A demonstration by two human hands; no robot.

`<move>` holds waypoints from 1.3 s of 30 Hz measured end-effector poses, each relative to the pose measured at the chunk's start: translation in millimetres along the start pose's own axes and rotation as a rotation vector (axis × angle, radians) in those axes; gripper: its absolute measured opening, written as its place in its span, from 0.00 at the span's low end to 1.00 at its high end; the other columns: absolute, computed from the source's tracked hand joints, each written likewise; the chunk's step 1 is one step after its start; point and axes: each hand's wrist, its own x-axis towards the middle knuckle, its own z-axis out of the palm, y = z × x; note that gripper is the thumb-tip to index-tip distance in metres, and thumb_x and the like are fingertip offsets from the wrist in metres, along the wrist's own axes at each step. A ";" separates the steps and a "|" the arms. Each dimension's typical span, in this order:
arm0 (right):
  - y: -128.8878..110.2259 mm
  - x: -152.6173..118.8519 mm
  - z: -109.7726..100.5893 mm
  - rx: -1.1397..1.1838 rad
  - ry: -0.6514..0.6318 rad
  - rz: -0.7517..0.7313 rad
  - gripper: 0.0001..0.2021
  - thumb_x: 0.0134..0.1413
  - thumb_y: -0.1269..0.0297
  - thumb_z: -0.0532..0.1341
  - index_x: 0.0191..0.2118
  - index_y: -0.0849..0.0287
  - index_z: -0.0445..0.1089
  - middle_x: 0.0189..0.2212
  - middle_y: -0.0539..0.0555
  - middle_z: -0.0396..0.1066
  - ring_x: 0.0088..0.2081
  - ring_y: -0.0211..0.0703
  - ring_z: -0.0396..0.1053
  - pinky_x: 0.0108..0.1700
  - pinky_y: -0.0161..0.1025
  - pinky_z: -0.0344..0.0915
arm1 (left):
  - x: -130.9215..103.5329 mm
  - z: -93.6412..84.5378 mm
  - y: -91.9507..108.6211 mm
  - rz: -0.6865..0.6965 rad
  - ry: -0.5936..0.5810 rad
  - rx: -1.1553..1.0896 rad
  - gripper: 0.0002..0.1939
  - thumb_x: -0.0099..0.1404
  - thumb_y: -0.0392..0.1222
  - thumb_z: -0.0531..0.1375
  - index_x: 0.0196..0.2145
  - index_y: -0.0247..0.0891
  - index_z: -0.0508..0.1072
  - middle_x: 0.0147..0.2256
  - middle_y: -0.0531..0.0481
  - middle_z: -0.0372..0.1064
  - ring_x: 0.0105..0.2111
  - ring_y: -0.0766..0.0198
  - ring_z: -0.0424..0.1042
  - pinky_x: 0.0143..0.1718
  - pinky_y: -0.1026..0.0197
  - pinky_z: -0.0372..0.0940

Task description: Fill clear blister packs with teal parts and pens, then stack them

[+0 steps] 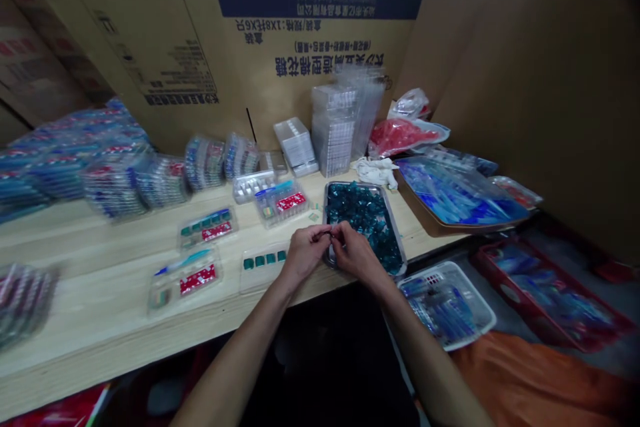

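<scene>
My left hand (306, 250) and my right hand (354, 250) meet at the near left edge of a clear tray (399, 240) heaped with dark teal pieces (357, 210). Both hands pinch together, thumbs and fingertips touching. Whatever small thing lies between the fingertips is hidden. Just left of my left hand rests a clear plastic blister tray (257, 282) with a row of teal squares (265, 259) in it. Farther left are filled packs: one with a red patterned card and a blue stick (199, 278), another with teal squares and a red card (209, 230).
Stacked clear trays (334, 130) stand against a large cardboard box (310, 34). Piles of finished packs (115, 187) line the back left. On the right are a box of blue packets (455, 194), a white basket (445, 307) and a red crate (550, 300).
</scene>
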 end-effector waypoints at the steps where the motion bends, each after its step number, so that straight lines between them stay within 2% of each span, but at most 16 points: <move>1: -1.6 -0.5 0.8 -0.024 -0.003 -0.003 0.04 0.58 0.67 0.51 0.38 0.57 0.62 0.30 0.52 0.69 0.32 0.43 0.68 0.36 0.37 0.58 | -0.7 -1.1 0.8 0.023 -0.006 0.042 0.16 0.56 0.34 0.60 0.41 0.39 0.82 0.38 0.48 0.80 0.37 0.59 0.76 0.42 0.60 0.67; 5: -9.5 -1.5 2.8 -0.211 -0.015 0.025 0.05 0.60 0.68 0.52 0.39 0.58 0.63 0.32 0.55 0.71 0.35 0.46 0.68 0.38 0.38 0.57 | -4.0 -2.9 5.3 0.123 -0.019 0.213 0.20 0.55 0.29 0.57 0.41 0.42 0.82 0.39 0.49 0.79 0.37 0.59 0.75 0.44 0.59 0.66; 8: -13.7 -0.4 4.9 -0.331 -0.011 0.055 0.07 0.62 0.69 0.51 0.37 0.59 0.65 0.31 0.57 0.72 0.35 0.47 0.69 0.37 0.38 0.55 | -6.2 -3.5 4.5 0.115 -0.017 0.236 0.20 0.54 0.28 0.58 0.41 0.42 0.82 0.37 0.49 0.79 0.37 0.59 0.75 0.44 0.59 0.66; 10: -13.9 1.1 6.3 -0.325 -0.005 0.086 0.07 0.62 0.70 0.51 0.36 0.58 0.65 0.30 0.56 0.72 0.33 0.46 0.69 0.36 0.38 0.54 | -7.0 -5.5 1.6 0.030 -0.008 0.101 0.19 0.52 0.29 0.60 0.41 0.40 0.81 0.34 0.50 0.78 0.35 0.60 0.75 0.42 0.60 0.67; 13: -10.8 3.8 6.7 -0.183 0.006 0.100 0.06 0.60 0.69 0.52 0.33 0.57 0.64 0.27 0.53 0.71 0.31 0.43 0.69 0.33 0.35 0.54 | -7.2 -11.8 -1.9 -0.167 -0.018 -0.260 0.16 0.50 0.32 0.66 0.39 0.35 0.80 0.31 0.49 0.78 0.31 0.64 0.75 0.40 0.61 0.68; 16: -9.2 5.3 5.9 -0.039 0.040 0.075 0.05 0.58 0.68 0.53 0.32 0.56 0.63 0.25 0.50 0.69 0.29 0.41 0.68 0.32 0.34 0.54 | -7.4 -18.3 -0.7 -0.310 -0.043 -0.555 0.12 0.51 0.37 0.69 0.35 0.31 0.79 0.34 0.47 0.78 0.33 0.67 0.75 0.43 0.63 0.70; 21: -14.5 4.8 5.9 0.049 0.066 0.029 0.05 0.57 0.67 0.52 0.31 0.56 0.62 0.24 0.49 0.67 0.27 0.39 0.66 0.31 0.34 0.55 | -8.6 -18.6 2.6 -0.433 -0.010 -0.706 0.12 0.49 0.31 0.71 0.34 0.30 0.78 0.32 0.46 0.77 0.32 0.67 0.76 0.41 0.65 0.71; 24: -13.3 3.3 2.7 0.153 0.041 0.006 0.05 0.57 0.65 0.53 0.36 0.56 0.64 0.25 0.48 0.68 0.28 0.39 0.66 0.32 0.34 0.58 | -8.4 -22.0 1.6 -0.427 0.011 -0.700 0.13 0.47 0.30 0.72 0.33 0.30 0.78 0.31 0.46 0.78 0.31 0.66 0.76 0.39 0.65 0.72; 27: -4.9 0.9 -5.3 0.202 0.049 0.043 0.09 0.57 0.63 0.53 0.42 0.57 0.67 0.26 0.48 0.69 0.27 0.39 0.66 0.31 0.34 0.59 | -6.4 -42.6 1.1 -0.348 0.103 -0.601 0.15 0.43 0.34 0.74 0.32 0.31 0.79 0.30 0.47 0.78 0.30 0.66 0.76 0.38 0.65 0.71; 31: 9.0 -3.1 -14.7 0.151 0.067 0.121 0.10 0.57 0.63 0.53 0.39 0.58 0.69 0.25 0.50 0.70 0.26 0.39 0.66 0.30 0.34 0.58 | -5.6 -87.4 -0.5 -0.179 0.227 -0.244 0.16 0.45 0.39 0.73 0.34 0.34 0.80 0.30 0.49 0.78 0.29 0.67 0.74 0.35 0.65 0.68; 33: 12.4 -5.3 -14.7 0.142 0.041 0.140 0.10 0.57 0.63 0.52 0.38 0.58 0.70 0.24 0.50 0.69 0.26 0.39 0.66 0.30 0.34 0.58 | -8.3 -103.4 -4.0 -0.101 0.193 0.041 0.11 0.50 0.39 0.70 0.34 0.35 0.80 0.28 0.50 0.77 0.27 0.65 0.73 0.33 0.64 0.66; 35: 12.2 -7.7 -12.1 0.119 0.015 0.140 0.11 0.56 0.64 0.52 0.38 0.58 0.70 0.24 0.50 0.70 0.26 0.39 0.66 0.30 0.34 0.58 | -12.3 -109.9 -9.2 -0.001 0.116 0.356 0.05 0.55 0.36 0.66 0.32 0.37 0.80 0.28 0.50 0.77 0.28 0.63 0.74 0.34 0.63 0.66; 37: 9.8 -9.8 -9.1 0.083 -0.004 0.120 0.11 0.56 0.65 0.52 0.38 0.58 0.71 0.25 0.50 0.71 0.26 0.39 0.66 0.31 0.34 0.58 | -15.8 -108.0 -14.5 0.105 0.039 0.607 0.05 0.58 0.34 0.63 0.31 0.39 0.80 0.30 0.49 0.78 0.30 0.62 0.75 0.37 0.61 0.67; 39: 7.1 -11.4 -8.0 0.057 -0.022 0.103 0.11 0.56 0.65 0.52 0.38 0.58 0.71 0.26 0.50 0.72 0.27 0.39 0.67 0.32 0.35 0.58 | -17.1 -101.6 -18.5 0.186 -0.021 0.755 0.07 0.61 0.34 0.61 0.32 0.41 0.80 0.34 0.49 0.79 0.34 0.61 0.76 0.41 0.61 0.67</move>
